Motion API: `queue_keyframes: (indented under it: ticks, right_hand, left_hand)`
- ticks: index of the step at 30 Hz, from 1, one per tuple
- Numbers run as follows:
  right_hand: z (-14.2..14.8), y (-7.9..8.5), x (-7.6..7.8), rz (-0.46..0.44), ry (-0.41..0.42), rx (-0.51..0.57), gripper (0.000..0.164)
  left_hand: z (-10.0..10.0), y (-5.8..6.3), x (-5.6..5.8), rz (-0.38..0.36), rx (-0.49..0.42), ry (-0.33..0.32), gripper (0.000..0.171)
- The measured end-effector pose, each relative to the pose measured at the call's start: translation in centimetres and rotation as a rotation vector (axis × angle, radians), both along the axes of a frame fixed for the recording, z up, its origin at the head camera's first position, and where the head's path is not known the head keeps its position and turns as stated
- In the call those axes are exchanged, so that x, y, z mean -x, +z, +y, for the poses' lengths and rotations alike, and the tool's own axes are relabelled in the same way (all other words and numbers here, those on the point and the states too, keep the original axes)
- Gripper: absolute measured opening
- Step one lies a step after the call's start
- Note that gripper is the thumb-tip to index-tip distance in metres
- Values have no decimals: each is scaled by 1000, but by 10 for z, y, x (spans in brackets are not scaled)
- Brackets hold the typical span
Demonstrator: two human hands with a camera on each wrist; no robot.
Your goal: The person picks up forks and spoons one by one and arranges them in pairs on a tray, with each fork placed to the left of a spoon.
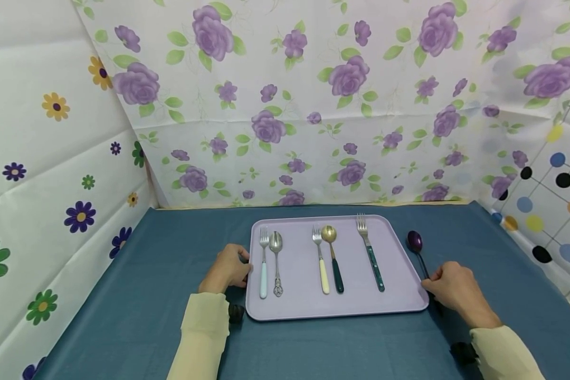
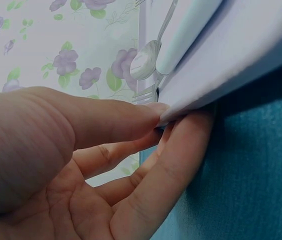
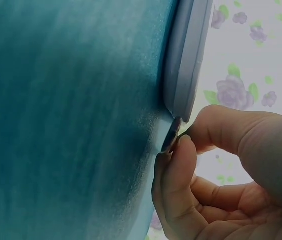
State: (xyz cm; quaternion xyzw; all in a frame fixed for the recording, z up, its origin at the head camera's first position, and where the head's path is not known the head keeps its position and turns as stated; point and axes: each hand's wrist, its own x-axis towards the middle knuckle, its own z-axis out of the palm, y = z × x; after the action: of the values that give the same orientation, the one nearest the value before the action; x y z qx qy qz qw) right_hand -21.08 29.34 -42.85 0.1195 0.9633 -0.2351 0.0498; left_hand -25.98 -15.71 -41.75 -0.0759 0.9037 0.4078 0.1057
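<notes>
My left hand (image 1: 227, 268) pinches the left rim of a lilac tray (image 1: 294, 311), thumb on top and fingers beneath, as the left wrist view shows. Beyond the tray's right edge, my right hand (image 1: 456, 289) pinches the handle of a dark spoon (image 1: 414, 241), its purplish bowl pointing away from me. On the tray lie a fork with a pale blue handle (image 1: 263, 279), a silver spoon (image 1: 276, 243), a fork with a cream handle (image 1: 324, 277), a gold spoon with a dark green handle (image 1: 337, 274) and a fork with a green handle (image 1: 374, 266).
A blue cloth (image 1: 171, 316) covers the table under the tray. Behind it stands a floral sheet (image 1: 290, 158); patterned sheets close off the left (image 1: 52, 184) and right (image 1: 560, 211) sides. Dark wrist straps (image 1: 464, 352) show at both cuffs.
</notes>
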Motion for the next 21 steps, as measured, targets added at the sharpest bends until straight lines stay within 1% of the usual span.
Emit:
queue_keyframes:
  ticks: [4,9,21]
  right_hand:
    - [-1,-1,1,-2,2,9,22]
    - [-3,-1,2,-5,8,14,20]
    - [-6,1,4,-11,-12,15,18]
  left_hand:
    - [0,0,0,6,6,-2,21]
    - [1,-1,0,3,11,5,21]
    - [1,-1,1,-8,0,13,19]
